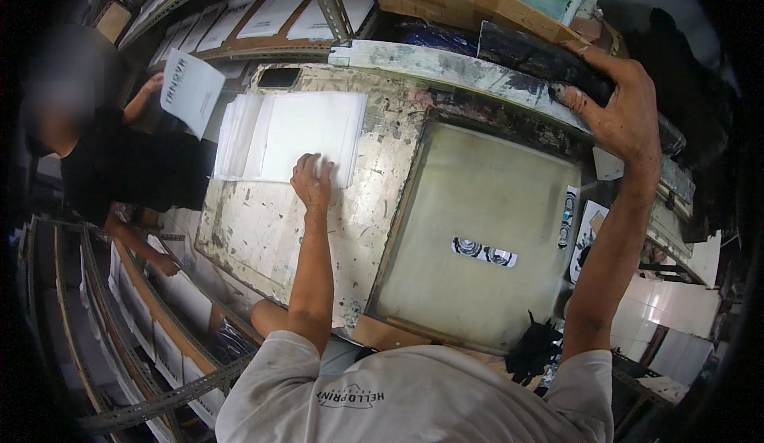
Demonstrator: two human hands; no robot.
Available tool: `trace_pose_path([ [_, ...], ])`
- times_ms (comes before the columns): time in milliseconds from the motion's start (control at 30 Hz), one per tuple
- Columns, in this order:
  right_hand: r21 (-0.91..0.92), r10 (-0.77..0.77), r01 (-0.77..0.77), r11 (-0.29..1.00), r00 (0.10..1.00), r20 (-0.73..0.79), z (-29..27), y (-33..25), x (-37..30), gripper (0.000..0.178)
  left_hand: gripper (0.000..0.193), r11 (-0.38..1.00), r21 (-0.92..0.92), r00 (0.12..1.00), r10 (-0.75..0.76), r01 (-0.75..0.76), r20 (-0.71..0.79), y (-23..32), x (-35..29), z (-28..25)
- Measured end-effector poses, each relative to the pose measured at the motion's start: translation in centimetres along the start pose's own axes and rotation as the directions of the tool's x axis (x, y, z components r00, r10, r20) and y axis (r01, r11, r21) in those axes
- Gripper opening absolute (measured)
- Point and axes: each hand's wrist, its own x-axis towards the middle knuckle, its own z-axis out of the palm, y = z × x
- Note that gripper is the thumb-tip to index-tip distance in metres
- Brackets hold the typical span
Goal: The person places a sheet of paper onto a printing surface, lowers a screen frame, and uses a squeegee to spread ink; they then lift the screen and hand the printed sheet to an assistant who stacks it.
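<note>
"Paper [314, 124], a white stack of it, lies on the spotted table [263, 228], left of that framed screen [477, 172]. Is the left hand [313, 179] on it?"

"At the stack's near side, yes, left of the screen, with the fingers bent. They're a touch blurred, so I can't tell whether they pinch a sheet."

"And the right hand [625, 109]?"

"Past the screen's far right corner, clamped around the long black block [537, 61], thumb on the near side and fingers over the far one."

"I see another person [135, 164] well left of the screen, beyond the stack, holding up a printed sheet [191, 97]."

"Their lower hand [165, 265] is near the rack [171, 401], also left of the screen."

"Anything on the screen itself?"

"A small black-and-white strip [485, 253] on its near half. Some crumpled black thing [533, 351] sits by its near right corner."
</note>
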Motion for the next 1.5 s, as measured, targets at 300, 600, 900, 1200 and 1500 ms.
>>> trace_pose_path([
  [300, 0.041, -0.007, 0.009, 0.999, 0.999, -0.040, -0.1, -0.5, 0.0, 0.055, 0.019, 0.994, -0.109, 0.999, 0.007, -0.002, 0.045, -2.4, -0.2, 0.6],
  [600, 0.042, 0.035, -0.034, 0.999, 0.999, -0.012, 0.1, -0.2, -0.1, 0.056, 0.017, 0.996, -0.087, 0.994, 0.042, -0.033, 0.104, -1.4, -0.4, -0.3],
  [900, -0.026, 0.006, -0.007, 1.000, 0.999, -0.034, 0.2, -0.1, 0.0, 0.056, 0.008, 0.938, -0.284, 0.973, 0.156, -0.201, -0.172, 5.3, 5.1, -4.2],
  [1200, 0.022, 0.032, -0.032, 0.999, 0.999, -0.004, 0.2, 0.0, 0.2, 0.053, 0.051, 0.892, -0.170, 0.635, 0.421, -0.419, 0.648, 13.1, -7.9, -0.6],
  [1500, -0.112, -0.048, 0.044, 0.993, 0.998, -0.042, 1.0, 1.1, 0.1, 0.051, 0.054, 0.738, -0.514, 0.440, 0.675, -0.438, 0.593, 25.0, -12.9, 5.8],
])
